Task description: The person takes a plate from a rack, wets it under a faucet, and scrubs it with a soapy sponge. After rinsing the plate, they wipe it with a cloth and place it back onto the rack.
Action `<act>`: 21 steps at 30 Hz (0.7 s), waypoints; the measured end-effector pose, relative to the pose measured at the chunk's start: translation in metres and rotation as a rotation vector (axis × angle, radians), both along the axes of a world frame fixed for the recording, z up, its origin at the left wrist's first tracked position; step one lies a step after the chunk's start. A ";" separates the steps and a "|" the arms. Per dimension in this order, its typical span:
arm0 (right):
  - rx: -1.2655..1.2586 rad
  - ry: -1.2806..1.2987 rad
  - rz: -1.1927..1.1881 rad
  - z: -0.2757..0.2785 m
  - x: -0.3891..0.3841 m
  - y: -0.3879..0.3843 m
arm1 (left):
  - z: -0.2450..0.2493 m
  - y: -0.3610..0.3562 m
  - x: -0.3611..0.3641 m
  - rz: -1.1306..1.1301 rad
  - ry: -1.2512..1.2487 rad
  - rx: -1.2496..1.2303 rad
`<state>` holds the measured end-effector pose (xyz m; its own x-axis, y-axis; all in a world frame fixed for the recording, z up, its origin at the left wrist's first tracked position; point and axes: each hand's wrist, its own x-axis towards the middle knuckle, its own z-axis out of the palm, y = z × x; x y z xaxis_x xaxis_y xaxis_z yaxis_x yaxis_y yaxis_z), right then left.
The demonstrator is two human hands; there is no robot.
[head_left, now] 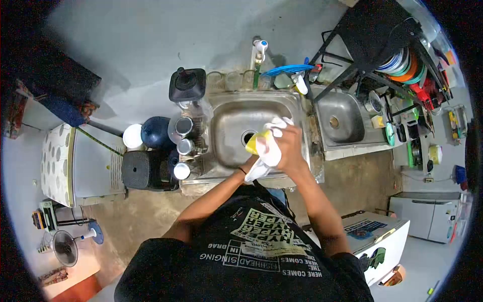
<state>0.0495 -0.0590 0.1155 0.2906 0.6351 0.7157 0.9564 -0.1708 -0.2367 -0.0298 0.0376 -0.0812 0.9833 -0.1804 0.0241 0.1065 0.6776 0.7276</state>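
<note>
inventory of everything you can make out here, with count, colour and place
large sink: 1, silver, centre
smaller sink: 1, silver, right
faucet: 1, white and blue, behind large sink
glasses: several, clear, back ledge
blue item: 1, blue, right of faucet
rack: 1, black, upper right
plates: several, mixed colours, under rack top
stool: 1, black, left of large sink
fridge: 1, pale, lower right
box: 1, white, lower right
small clutter: uncountable, mixed colours, far right
cloth: 1, white, in right hand
yellow item: 1, yellow, against cloth
shirt: 1, black, bottom
hands: 2, bare, over large sink, left hand mostly hidden
</note>
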 end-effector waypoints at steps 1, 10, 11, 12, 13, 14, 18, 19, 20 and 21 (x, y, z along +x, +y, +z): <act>-0.010 0.038 0.031 0.008 -0.001 0.001 | 0.008 -0.002 0.004 0.012 -0.009 -0.008; 0.112 0.148 -0.070 -0.013 0.009 0.004 | 0.066 -0.013 0.021 0.292 -0.204 0.257; 0.133 0.128 -0.140 -0.015 0.011 0.006 | 0.079 -0.012 0.023 0.343 -0.238 0.355; 0.154 0.108 -0.209 -0.019 0.013 0.008 | 0.091 -0.006 0.020 0.371 -0.265 0.506; 0.243 0.336 -0.244 -0.027 0.018 0.010 | 0.103 0.000 0.016 0.402 -0.289 0.656; 0.332 0.564 -0.277 -0.039 0.025 0.014 | 0.082 0.003 0.012 0.381 -0.276 0.630; 0.317 1.002 -0.376 -0.055 0.043 0.013 | 0.033 0.008 0.001 0.428 -0.338 0.722; 0.250 0.917 -0.431 -0.078 0.051 0.011 | 0.044 0.008 0.001 0.542 -0.448 0.892; 0.183 0.830 -0.485 -0.090 0.056 0.011 | 0.055 0.008 0.002 0.567 -0.466 0.957; 0.332 0.721 -0.432 -0.084 0.046 0.013 | 0.065 0.008 0.002 0.594 -0.483 1.021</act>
